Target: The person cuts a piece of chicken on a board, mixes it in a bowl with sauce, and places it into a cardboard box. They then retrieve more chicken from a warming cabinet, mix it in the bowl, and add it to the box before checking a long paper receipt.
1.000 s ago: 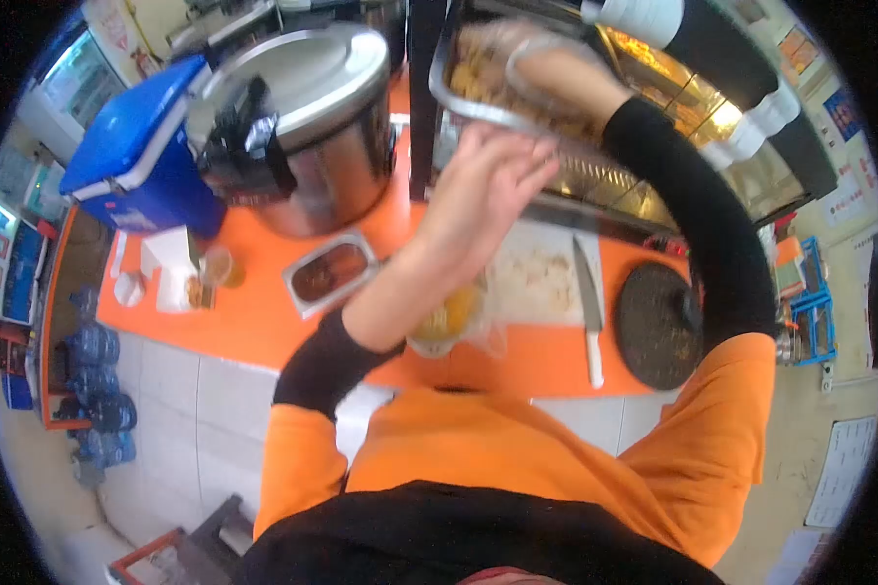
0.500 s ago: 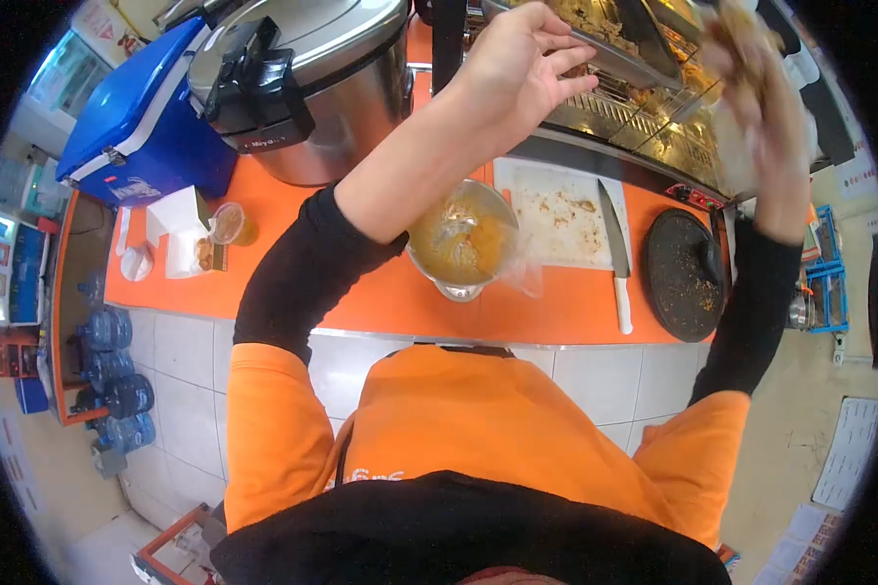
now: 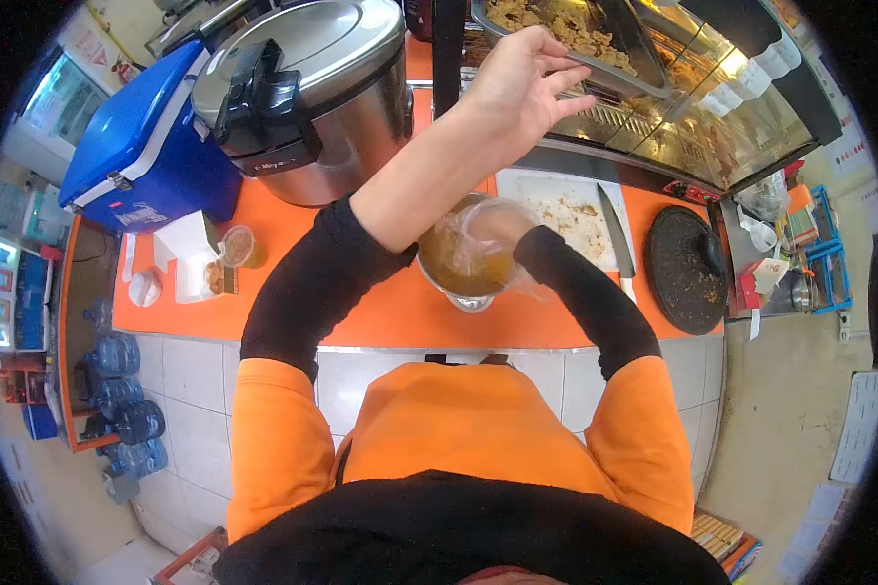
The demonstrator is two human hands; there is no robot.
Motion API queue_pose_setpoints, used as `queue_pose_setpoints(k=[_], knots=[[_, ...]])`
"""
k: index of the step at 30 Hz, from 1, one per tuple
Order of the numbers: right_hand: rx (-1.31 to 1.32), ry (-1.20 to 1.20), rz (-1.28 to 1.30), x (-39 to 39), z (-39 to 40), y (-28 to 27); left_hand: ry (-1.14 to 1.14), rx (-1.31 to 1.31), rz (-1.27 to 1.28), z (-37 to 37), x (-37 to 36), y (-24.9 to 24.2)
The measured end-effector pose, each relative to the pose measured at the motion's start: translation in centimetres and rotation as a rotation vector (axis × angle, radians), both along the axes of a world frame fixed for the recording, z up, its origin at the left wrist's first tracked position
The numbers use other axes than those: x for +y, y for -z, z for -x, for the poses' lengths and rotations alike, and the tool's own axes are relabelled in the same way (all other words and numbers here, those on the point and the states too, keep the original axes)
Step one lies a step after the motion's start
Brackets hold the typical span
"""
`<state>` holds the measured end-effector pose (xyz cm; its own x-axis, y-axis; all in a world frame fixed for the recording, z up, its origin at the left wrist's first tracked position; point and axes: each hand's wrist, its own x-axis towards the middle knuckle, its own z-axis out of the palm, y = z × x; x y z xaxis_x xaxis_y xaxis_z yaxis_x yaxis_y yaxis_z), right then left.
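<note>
My left hand [image 3: 537, 83] is raised at the edge of a metal tray [image 3: 644, 90] that holds brown food pieces, its fingers apart and nothing in them. My right hand [image 3: 498, 229] is down in a metal bowl [image 3: 470, 302] of yellowish-brown contents, blurred by motion. A clear plastic bag [image 3: 463, 244] shows around its fingers, which I cannot make out. Right of the bowl lies a white cutting board [image 3: 556, 210] with brown crumbs. A knife [image 3: 615, 229] rests along the board's right side.
A large steel cooker [image 3: 327, 117] and a blue cooler [image 3: 132, 136] stand at the back left. Before them are an open white box [image 3: 190, 244] and a plastic cup [image 3: 239, 247]. A round black lid [image 3: 678, 278] lies right of the knife, below a glass food case [image 3: 741, 127].
My right hand has come down from the food case at the upper right into the bowl. My left hand has stayed near the tray.
</note>
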<state>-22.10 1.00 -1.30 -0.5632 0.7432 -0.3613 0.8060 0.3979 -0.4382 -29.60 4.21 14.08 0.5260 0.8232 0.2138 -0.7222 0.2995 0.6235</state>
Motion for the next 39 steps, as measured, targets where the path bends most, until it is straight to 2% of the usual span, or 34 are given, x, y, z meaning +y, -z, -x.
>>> queue_pose_setpoints(k=[1, 4, 5, 7, 8, 9, 10, 11, 12, 13, 14, 15, 16, 18, 19, 21, 23, 25, 30, 34, 36, 38, 39], knots=[[0.026, -0.013, 0.094, -0.1, 0.2, -1.5, 0.000, 0.004, -0.008, 0.0, 0.0, -0.1], [0.343, -0.051, 0.110, 0.3, -2.2, -2.5, -0.001, 0.018, 0.041, 0.5, -0.7, -1.0], [0.365, 0.024, 0.054, -1.0, -3.1, -5.0, 0.001, 0.022, 0.061, 0.7, -1.1, -1.4], [0.361, 0.021, -0.246, -3.4, -7.2, -8.0, -0.016, 0.022, 0.063, 1.0, -1.9, -1.5], [0.327, -0.059, -0.482, -3.8, -10.2, -8.6, -0.020, 0.015, 0.048, 1.0, -2.0, -1.6], [0.043, -0.061, -0.460, -4.3, -11.7, -11.7, -0.013, 0.000, 0.056, 1.0, -1.8, -1.2], [0.379, 0.306, -0.017, -5.1, -13.1, -15.3, -0.006, -0.013, 0.071, 0.9, -1.6, -0.9], [0.310, 0.221, -0.379, -7.2, -12.8, -20.1, -0.005, -0.019, 0.054, 0.9, -1.8, -1.3], [0.683, 0.693, -0.212, -7.9, -12.3, -22.4, -0.007, -0.021, 0.047, 1.0, -2.1, -1.4], [0.552, 0.780, -0.362, -7.0, -12.7, -23.9, -0.013, -0.019, 0.049, 1.0, -2.3, -1.5], [0.254, 0.331, -0.675, -4.6, -13.5, -24.4, -0.013, -0.020, 0.049, 0.9, -2.4, -1.5], [0.002, -0.058, -1.102, -2.2, -14.3, -24.9, -0.015, -0.027, 0.048, 0.8, -2.4, -1.4], [-0.216, -0.245, -1.250, 1.1, -13.8, -25.2, -0.019, -0.034, 0.052, 0.7, -2.3, -1.2], [-0.241, 0.220, -0.916, 6.1, -10.8, -25.2, -0.046, -0.028, 0.056, 0.4, -2.3, -0.9], [-0.159, 0.123, -1.094, 11.0, -12.3, -22.5, -0.044, -0.041, 0.042, 0.4, -2.2, -0.8], [-0.175, 0.128, -1.041, 13.0, -11.0, -21.5, -0.042, -0.064, 0.030, 0.4, -1.9, -0.3], [-0.169, 0.138, -0.984, 12.7, -10.0, -21.1, -0.096, -0.077, 0.075, 0.1, -1.9, -0.1], [-0.138, 0.126, -0.978, 11.9, -9.9, -21.4, -0.080, -0.079, 0.006, 0.1, -1.8, 0.0], [-0.045, 0.109, -1.024, 9.6, -10.2, -21.8, 0.055, -0.121, -0.016, 0.7, -1.3, 0.1], [0.060, 0.119, -1.111, 6.7, -10.6, -22.6, 0.040, -0.077, 0.021, 0.6, -1.6, -1.0], [0.080, 0.131, -1.239, 3.5, -10.6, -23.3, 0.026, -0.071, 0.061, 0.7, -1.5, -1.1], [-0.107, 0.173, -1.534, -2.0, -10.6, -23.5, 0.062, -0.081, 0.024, 0.9, -1.5, -1.2], [-0.123, 0.242, -1.564, -4.4, -10.6, -23.0, 0.076, -0.087, 0.002, 1.1, -1.5, -1.2]])
